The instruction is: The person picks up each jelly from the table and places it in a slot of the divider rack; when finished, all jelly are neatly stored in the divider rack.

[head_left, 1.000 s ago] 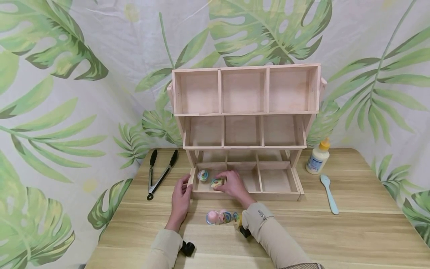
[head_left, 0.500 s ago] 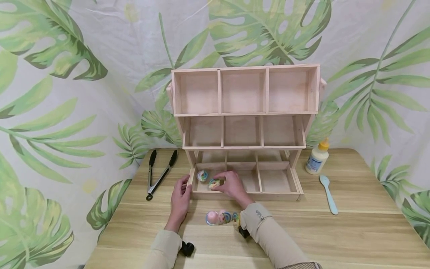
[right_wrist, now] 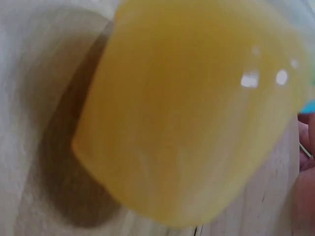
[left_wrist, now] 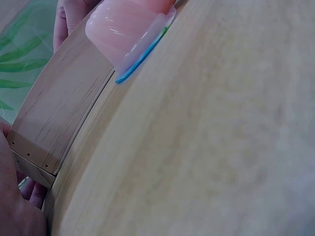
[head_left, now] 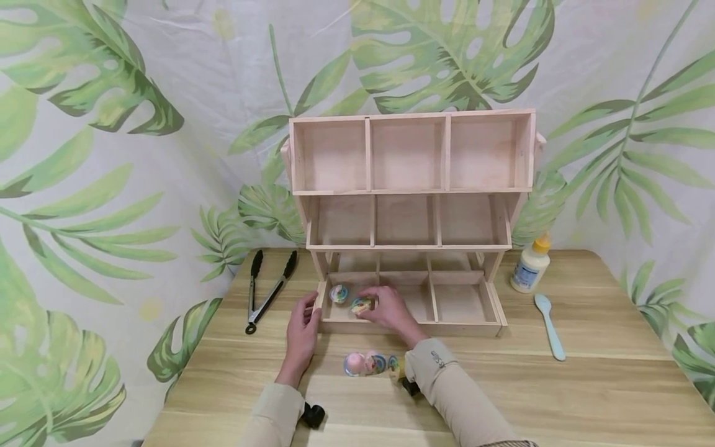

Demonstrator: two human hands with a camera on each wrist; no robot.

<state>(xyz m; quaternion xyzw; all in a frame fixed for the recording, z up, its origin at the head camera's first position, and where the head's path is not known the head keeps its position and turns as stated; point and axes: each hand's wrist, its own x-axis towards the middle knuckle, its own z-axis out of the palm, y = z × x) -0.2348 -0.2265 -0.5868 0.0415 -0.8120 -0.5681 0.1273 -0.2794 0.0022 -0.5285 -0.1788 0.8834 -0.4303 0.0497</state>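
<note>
In the head view my right hand point(head_left: 390, 311) pinches a small jelly cup point(head_left: 360, 305) with a colourful lid, inside the left compartment of the bottom tray. Another jelly cup point(head_left: 338, 293) sits behind it in that compartment. My left hand point(head_left: 303, 332) holds the left end of the wooden tiered box point(head_left: 410, 328), thumb by the top edge and fingers along the outside. Two pink jelly cups point(head_left: 354, 364) lie on the table before the box; one pink jelly cup point(left_wrist: 125, 32) looms in the left wrist view. Beside my right wrist lies a yellow jelly cup point(right_wrist: 187, 118).
Black-tipped tongs point(head_left: 267, 295) lie spread on the wooden table point(head_left: 603, 385) left of the box. To its right stand a yellow-capped bottle point(head_left: 530, 264) and, lying nearer, a light blue spoon point(head_left: 550, 327). A leaf-patterned cloth point(head_left: 212, 81) hangs behind.
My right hand and its jelly cup shift only slightly within the left compartment. My left hand keeps its place, and the head view drifts a little.
</note>
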